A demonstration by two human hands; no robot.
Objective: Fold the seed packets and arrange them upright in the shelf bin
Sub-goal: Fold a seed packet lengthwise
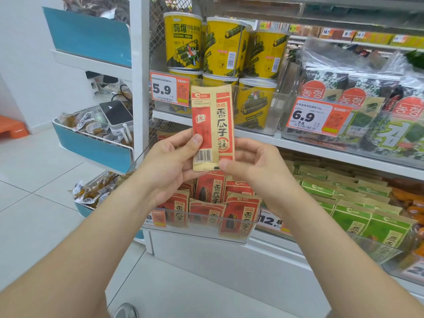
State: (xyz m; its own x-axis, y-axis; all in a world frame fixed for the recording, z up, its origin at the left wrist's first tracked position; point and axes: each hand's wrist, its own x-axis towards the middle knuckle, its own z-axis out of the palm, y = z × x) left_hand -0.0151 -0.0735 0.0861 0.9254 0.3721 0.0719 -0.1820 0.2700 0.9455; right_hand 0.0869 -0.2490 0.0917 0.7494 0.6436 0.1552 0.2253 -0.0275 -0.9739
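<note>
Through the head camera I see two bare hands held up in front of a shop shelf, with one seed packet (213, 127) between them. The left hand (169, 164) grips the packet's left edge: its thumb presses flat on a barcoded flap that is turned over onto the front, and its other fingers are curled behind, out of sight. The right hand (250, 166) pinches the lower right corner with thumb in front and fingers behind. Most of the packet rises upright above both thumbs, narrow and long.

Directly below the fingers is the clear shelf bin (249, 222). It holds several red packets (238, 214) of the same kind, standing on end, some leaning a little.

I judge the task to be partway through. The lengthwise fold on this packet looks made or nearly made, and part of the bin is already stocked. What remains is to lower this packet from the fingers into the bin on end. I cannot tell how many unfolded packets are left.

To the right of the fingers are green packets (358, 216); above them, yellow tubs (183, 42).
</note>
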